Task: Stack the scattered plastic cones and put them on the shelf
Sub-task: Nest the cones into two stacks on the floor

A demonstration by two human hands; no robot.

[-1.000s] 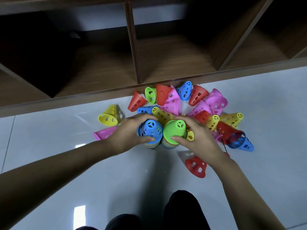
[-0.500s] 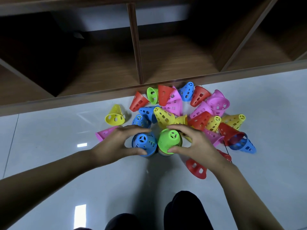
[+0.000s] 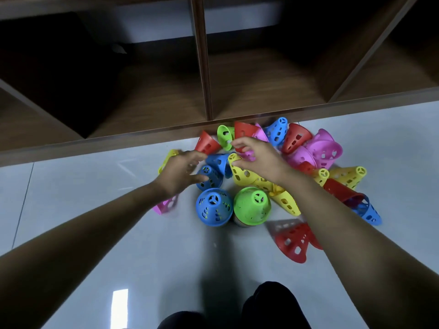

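Observation:
Two upright stacks of cones stand side by side on the floor, one topped blue (image 3: 213,207), one topped green (image 3: 252,206). Behind them lies a heap of loose cones (image 3: 316,150) in red, pink, yellow, blue and green. My left hand (image 3: 180,172) hovers with spread fingers around a small blue cone (image 3: 210,178), its thumb against that cone; the hand is blurred. With fingers spread, my right hand (image 3: 259,155) is over a lying yellow cone (image 3: 241,173), the thumb by the cone's tip. Neither hand clearly grips anything.
The wooden shelf (image 3: 154,103) with open compartments runs along the far side, its front edge right behind the heap. A red cone (image 3: 294,243) lies near my right forearm, a pink one (image 3: 166,205) under my left forearm. My dark-clad knees (image 3: 261,305) are at the bottom.
Both hands have let go of the two stacks and moved away from me into the heap of loose cones. The stacks stay upright where they stood.

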